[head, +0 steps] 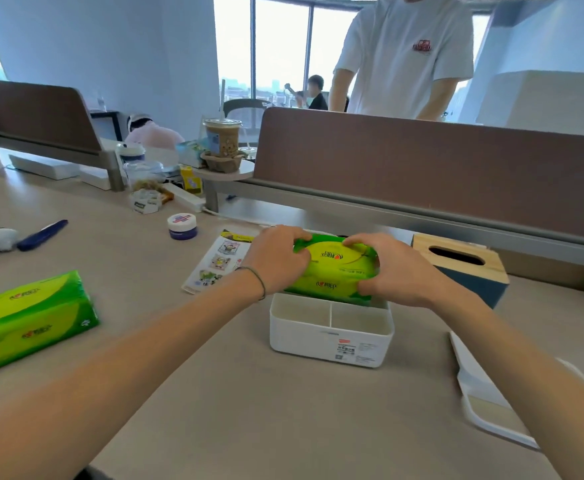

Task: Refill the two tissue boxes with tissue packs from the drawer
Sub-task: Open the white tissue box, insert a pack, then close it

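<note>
A green tissue pack (332, 271) sits tilted in the far part of an open white tissue box (332, 336), which has two small empty compartments at its front. My left hand (276, 259) grips the pack's left end and my right hand (392, 268) grips its right end. A second green tissue pack (31, 318) lies on the desk at the left. Behind and to the right stands a blue tissue box with a wooden lid (463, 263) and a dark slot. The white box's lid (484, 393) lies at the right.
A sticker sheet (214, 263) lies left of the white box. Further back are a small round jar (182, 226), a blue pen (41, 234), a power strip and snacks. A brown divider panel (422, 174) bounds the desk; a person in a white shirt stands behind it.
</note>
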Demonstrator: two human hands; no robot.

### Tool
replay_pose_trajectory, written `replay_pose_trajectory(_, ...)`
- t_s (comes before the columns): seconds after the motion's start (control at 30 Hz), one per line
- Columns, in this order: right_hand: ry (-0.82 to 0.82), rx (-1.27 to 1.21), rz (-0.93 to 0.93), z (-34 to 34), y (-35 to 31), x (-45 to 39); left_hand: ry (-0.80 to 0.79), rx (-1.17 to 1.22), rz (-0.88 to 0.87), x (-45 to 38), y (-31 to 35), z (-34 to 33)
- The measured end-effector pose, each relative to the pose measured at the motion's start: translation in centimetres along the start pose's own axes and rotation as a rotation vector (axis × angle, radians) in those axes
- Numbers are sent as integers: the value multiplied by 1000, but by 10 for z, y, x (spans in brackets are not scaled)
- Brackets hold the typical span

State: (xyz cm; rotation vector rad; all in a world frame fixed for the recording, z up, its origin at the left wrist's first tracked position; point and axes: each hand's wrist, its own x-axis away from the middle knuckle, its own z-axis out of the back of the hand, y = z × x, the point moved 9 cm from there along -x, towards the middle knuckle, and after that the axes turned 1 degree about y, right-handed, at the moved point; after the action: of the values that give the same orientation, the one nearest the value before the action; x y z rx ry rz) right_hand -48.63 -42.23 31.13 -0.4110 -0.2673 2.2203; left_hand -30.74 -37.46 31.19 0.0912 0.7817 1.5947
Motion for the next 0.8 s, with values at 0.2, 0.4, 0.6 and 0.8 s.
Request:
replay_pose_trajectory(0.2,-35,10,19,-10,3,-3,-53,-54,2,5,0,-8)
replay_pose_trajectory(0.4,-23,62,49,-17,5,2,-38,-247,-96,12,16,-9)
replay_pose_trajectory(0.6,6,55,44,-11,4,12,-36,-392,-161,17,34,-14)
replay_pose_trajectory(0.8,153,11,41,32,15,48,6,-258,-287,29,88,-21)
